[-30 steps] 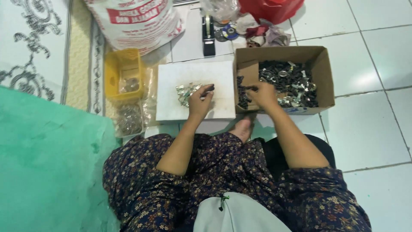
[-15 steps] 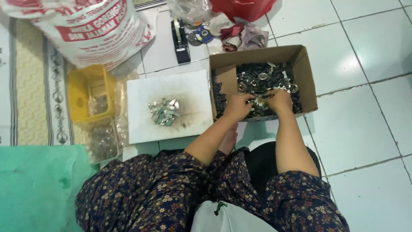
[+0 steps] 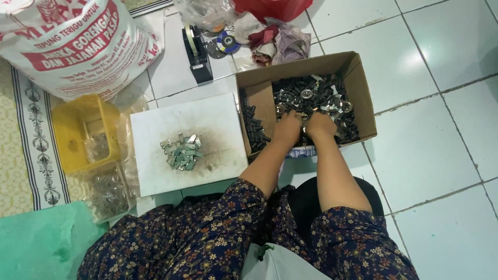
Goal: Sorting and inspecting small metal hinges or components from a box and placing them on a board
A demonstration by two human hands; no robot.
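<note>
Both of my hands reach into a brown cardboard box [image 3: 363, 93] filled with dark and silvery small metal parts [image 3: 311, 96]. My left hand [image 3: 287, 129] and my right hand [image 3: 320, 126] sit side by side, fingers curled down into the parts near the box's front wall. What the fingers hold is hidden. To the left lies a white board [image 3: 218, 119] with a small pile of silvery metal clips [image 3: 181, 152] on its stained middle.
A yellow tub [image 3: 67, 129] and a clear bag of small parts [image 3: 106, 192] sit left of the board. A large white printed sack [image 3: 72, 46], a tape dispenser [image 3: 196, 49], rags [image 3: 275, 39] and a red bag [image 3: 270, 8] lie beyond. Green cloth [image 3: 36, 243] is at lower left.
My left hand left the clip pile on the white board and joined my right hand in the cardboard box. The view shifted, so the box now sits nearer the middle.
</note>
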